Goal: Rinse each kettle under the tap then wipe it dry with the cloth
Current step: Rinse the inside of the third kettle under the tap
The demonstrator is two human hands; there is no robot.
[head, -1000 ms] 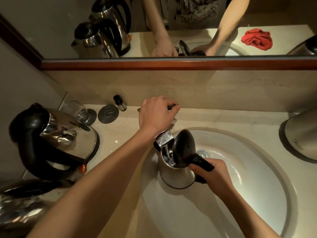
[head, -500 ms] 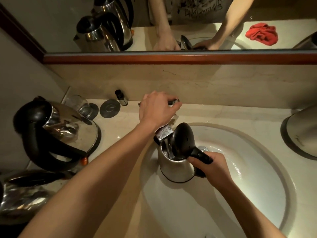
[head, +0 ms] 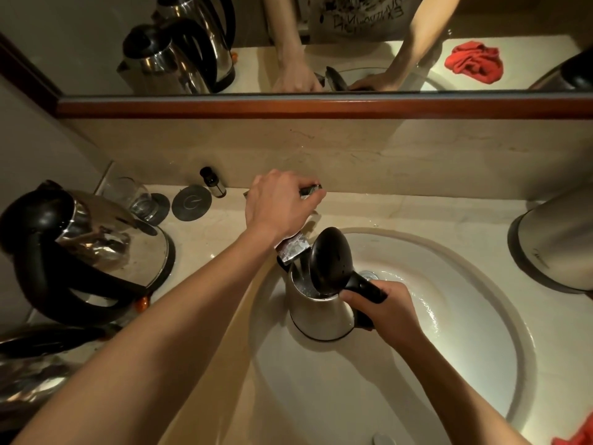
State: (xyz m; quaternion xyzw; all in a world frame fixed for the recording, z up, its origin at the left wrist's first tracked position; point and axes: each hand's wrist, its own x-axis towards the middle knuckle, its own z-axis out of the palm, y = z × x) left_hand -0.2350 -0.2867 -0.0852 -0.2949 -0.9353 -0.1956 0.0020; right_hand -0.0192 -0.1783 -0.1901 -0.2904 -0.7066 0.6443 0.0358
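A small steel kettle (head: pixel 316 311) stands in the white sink basin (head: pixel 475 319) with its black lid (head: pixel 330 260) flipped up. My right hand (head: pixel 390 311) grips its black handle. The tap spout (head: pixel 293 248) ends right above the kettle's mouth. My left hand (head: pixel 280 203) grips the tap lever at the back of the basin. A red cloth (head: pixel 577 436) shows at the bottom right corner, and its mirror image lies at the top right.
A large steel kettle (head: pixel 93 248) with a black handle sits on the counter at left, and another kettle (head: pixel 35 370) lies below it. A glass (head: pixel 134 199), a round coaster (head: pixel 191 203) and a small bottle (head: pixel 213 183) stand by the wall. A metal container (head: pixel 558 242) is at right.
My hands, the tap and the kettle keep the same positions relative to each other. Only the view has shifted slightly.
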